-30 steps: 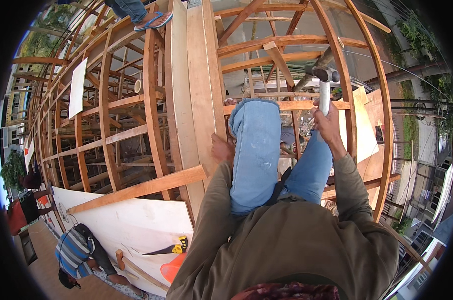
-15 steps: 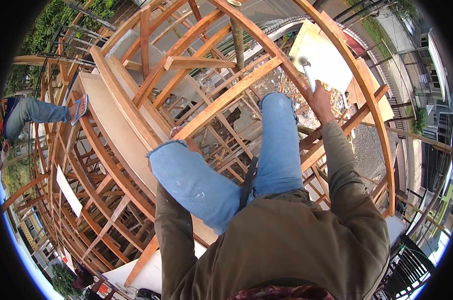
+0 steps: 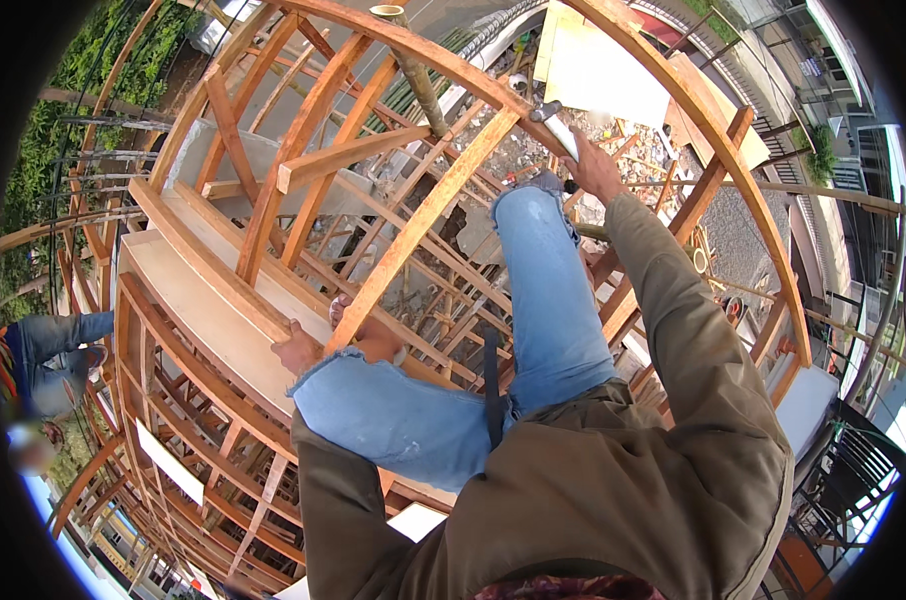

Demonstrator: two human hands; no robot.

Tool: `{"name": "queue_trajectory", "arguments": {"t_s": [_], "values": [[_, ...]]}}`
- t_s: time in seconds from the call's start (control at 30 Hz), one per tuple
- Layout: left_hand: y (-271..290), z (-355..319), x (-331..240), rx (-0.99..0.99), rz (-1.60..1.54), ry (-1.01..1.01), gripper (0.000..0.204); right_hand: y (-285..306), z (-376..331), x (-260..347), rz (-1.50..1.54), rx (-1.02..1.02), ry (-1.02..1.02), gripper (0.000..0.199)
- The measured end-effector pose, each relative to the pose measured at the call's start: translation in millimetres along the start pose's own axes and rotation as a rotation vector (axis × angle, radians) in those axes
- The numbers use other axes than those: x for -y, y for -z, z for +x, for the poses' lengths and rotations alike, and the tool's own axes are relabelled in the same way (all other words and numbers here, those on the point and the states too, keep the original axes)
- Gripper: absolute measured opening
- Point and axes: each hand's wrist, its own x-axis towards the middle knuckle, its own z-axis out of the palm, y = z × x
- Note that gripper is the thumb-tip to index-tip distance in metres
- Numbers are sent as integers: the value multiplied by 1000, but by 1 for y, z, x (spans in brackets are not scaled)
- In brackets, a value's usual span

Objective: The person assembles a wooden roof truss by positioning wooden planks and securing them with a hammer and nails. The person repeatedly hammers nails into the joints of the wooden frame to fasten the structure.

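Observation:
My right hand [image 3: 595, 170] is closed round the pale handle of a hammer [image 3: 561, 130]. Its dark head is just beside the joint where a straight timber brace [image 3: 428, 225] meets a curved wooden rib [image 3: 453, 68]. Whether the head touches the wood I cannot tell. Beside my left knee, my left hand [image 3: 298, 349] grips the near end of a curved wooden beam [image 3: 213, 262]; some of its fingers are hidden. A pale plywood panel [image 3: 188, 305] lies along that beam. My bare left foot [image 3: 371, 342] rests by the brace's lower end.
Curved ribs [image 3: 208, 390] form an open frame at left, where another person's jeans-clad leg [image 3: 68, 340] shows. Below, through the gaps, are crossed battens and rubble [image 3: 473, 240]. A bamboo pole [image 3: 418, 85] stands ahead; plywood sheets [image 3: 603, 70] lie beyond the hammer.
The hammer and my right hand have moved left toward the brace's joint. My left hand has come into sight on the beam's end. The other person's leg has drawn back from the frame.

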Motion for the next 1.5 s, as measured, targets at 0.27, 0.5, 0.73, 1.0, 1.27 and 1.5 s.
{"name": "queue_trajectory", "arguments": {"t_s": [0.27,0.5,0.73,1.0,1.27,1.5], "values": [[-3,-12,-24,-68,153,72,72,0,18,15,-120,119,-130,67],[-11,-1,-16,-46,86,84,72,-2,15,24,-136,28,-104,55],[-15,5,-11,-72,80,52,71,0,17,27,-137,27,-107,56],[-8,-12,-26,-34,11,111,74,0,14,19,-137,53,-104,54],[-8,-10,-18,-27,52,62,75,1,14,18,-135,96,-137,54],[-14,5,-8,8,-22,57,73,3,14,22,-126,86,-138,46]]}}
